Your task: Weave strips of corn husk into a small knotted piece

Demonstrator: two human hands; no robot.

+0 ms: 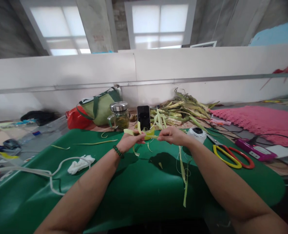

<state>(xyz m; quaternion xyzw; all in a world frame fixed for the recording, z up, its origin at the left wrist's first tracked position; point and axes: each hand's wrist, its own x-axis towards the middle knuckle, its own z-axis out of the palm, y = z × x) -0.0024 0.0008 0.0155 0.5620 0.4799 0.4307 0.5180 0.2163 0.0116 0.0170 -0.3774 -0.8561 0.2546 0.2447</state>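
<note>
Above the green mat (144,191), my two hands face each other with a pale green leaf strip (151,136) stretched between them. My left hand (130,141), with a dark beaded bracelet at the wrist, pinches one end, and loose strip ends stick up around its fingers. The other end is gripped by my right hand (172,135), thumb and fingers closed. Just behind the strip shows a curved yellow thing (149,132), partly hidden. A phone (144,116) stands upright behind the hands. Long leaf shreds (182,167) and thin thread hang below my right hand.
Behind lie a leaf pile (182,109), a glass mug (120,118) and a green bag (98,109). At right are a white thread spool (197,132), scissors (228,156), a purple device (256,150) and pink cloth (258,122). A white cable (52,172) and crumpled tissue (80,164) lie left.
</note>
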